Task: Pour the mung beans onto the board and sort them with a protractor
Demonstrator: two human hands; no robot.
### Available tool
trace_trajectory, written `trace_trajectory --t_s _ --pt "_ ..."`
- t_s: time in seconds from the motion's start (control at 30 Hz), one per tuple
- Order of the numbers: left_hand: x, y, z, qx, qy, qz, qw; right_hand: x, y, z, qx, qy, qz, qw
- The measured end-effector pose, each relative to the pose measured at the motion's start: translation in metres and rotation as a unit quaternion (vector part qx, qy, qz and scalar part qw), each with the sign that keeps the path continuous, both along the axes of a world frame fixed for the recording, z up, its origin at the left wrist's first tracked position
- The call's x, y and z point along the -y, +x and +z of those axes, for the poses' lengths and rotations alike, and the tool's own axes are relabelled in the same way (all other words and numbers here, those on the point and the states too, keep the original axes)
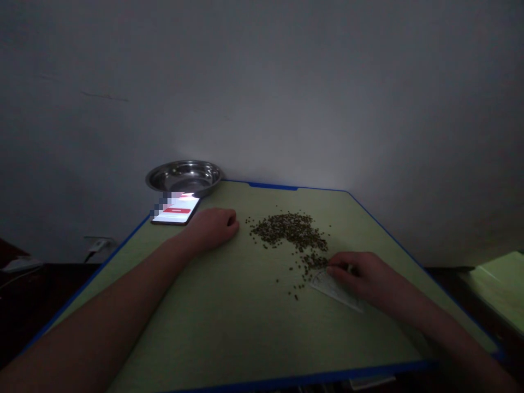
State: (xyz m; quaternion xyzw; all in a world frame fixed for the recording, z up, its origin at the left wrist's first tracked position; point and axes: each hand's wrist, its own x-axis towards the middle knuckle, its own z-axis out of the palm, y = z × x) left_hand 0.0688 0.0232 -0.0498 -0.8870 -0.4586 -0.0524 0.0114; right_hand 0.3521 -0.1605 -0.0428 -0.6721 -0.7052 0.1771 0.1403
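A pile of small brownish beans or seeds (289,229) spreads over the table, with a trail of loose ones toward the near right. My right hand (358,273) pinches a clear plastic set square (336,290), which lies low at the table surface. Its far edge touches the near right end of the pile, and my fingers hide its upper corner. My left hand (215,226) rests on the table left of the pile, its fingers curled into a loose fist with nothing visible in them.
The pale green table (229,333) has a blue rim and stands against a grey wall (262,93). At the back left corner sits a steel basin (184,177). A phone (176,210) with a lit screen lies in front of it, close to my left wrist.
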Motion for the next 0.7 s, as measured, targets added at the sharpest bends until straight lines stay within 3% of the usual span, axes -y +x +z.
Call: trace_trajectory --t_s 0.33,0.7 --pt "-0.002 0.0 -0.002 0.004 -0.001 -0.001 1.0 -0.015 -0.034 0.001 0.017 0.018 0.064 0.998" --pt "-0.002 0.0 -0.001 0.0 -0.004 -0.001 1.0 -0.003 -0.049 0.005 -0.027 -0.013 0.092 0.995"
